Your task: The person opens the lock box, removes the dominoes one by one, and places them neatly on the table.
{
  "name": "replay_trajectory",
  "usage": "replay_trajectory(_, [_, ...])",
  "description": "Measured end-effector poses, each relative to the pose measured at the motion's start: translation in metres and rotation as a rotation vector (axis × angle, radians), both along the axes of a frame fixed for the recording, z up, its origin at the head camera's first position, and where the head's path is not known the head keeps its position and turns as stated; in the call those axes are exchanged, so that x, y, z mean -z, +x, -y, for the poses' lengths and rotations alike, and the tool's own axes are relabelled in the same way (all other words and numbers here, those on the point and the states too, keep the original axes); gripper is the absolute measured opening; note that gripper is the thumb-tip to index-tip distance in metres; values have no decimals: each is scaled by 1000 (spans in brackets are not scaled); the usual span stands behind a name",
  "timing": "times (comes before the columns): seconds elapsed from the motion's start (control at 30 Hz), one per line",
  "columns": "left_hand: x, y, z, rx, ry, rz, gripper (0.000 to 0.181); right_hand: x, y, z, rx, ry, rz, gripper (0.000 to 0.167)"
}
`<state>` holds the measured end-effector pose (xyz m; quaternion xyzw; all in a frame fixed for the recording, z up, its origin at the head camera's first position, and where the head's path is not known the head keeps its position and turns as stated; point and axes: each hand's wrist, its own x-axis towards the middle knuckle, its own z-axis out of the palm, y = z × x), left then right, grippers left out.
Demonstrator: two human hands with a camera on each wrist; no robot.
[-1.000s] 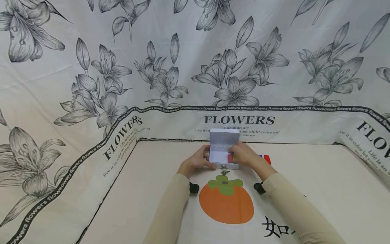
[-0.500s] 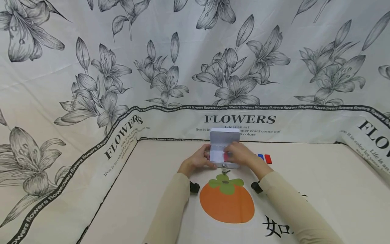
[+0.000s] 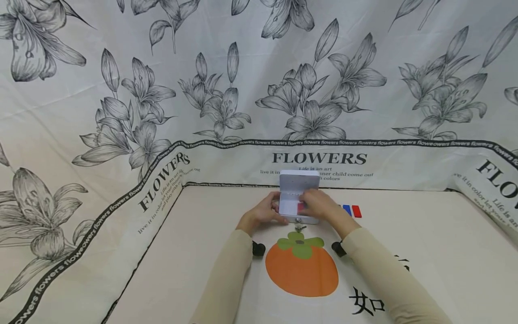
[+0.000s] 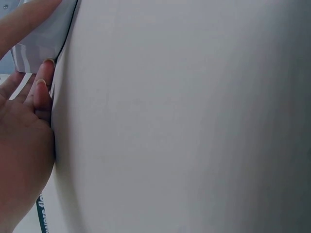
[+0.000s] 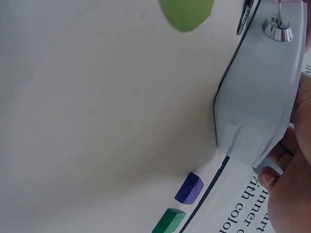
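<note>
A small white metal box (image 3: 299,181) stands with its lid raised near the back of the table. Its front carries a lock (image 5: 278,29) with a key in it. My left hand (image 3: 262,210) grips the box's left side, thumb toward the front and other fingers farther back. My right hand (image 3: 321,206) reaches into the box with bent fingers and pinches a red block (image 3: 300,207), which shows just left of the fingertips. The fingertips themselves are mostly hidden. In the right wrist view, that hand (image 5: 291,189) hangs over the box's right rim.
Right of the box lie a blue block (image 3: 347,210) and a red block (image 3: 356,211). The right wrist view shows a purple-blue block (image 5: 189,188) and a green block (image 5: 169,221). A printed orange persimmon (image 3: 301,272) decorates the cloth in front; a flowered curtain (image 3: 226,164) rises behind.
My right hand has shifted slightly left and deeper into the box, carrying the red block with it. The left hand keeps its grip on the box.
</note>
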<state>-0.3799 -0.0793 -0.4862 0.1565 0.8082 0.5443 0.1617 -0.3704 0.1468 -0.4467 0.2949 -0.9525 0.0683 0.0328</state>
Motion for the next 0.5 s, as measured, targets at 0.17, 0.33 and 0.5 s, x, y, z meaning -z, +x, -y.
replay_trajectory(0.17, [0,1,0,-7,-2,4,99,1,1,2,12,-7,5,28])
replay_trajectory(0.33, [-1,2,-1,-4,-1,-2,98,2,0,5,19,-32,8,29])
replay_trajectory(0.5, [-3,2,-1,5,16,-6,96,0,2,7,25,-38,6,32])
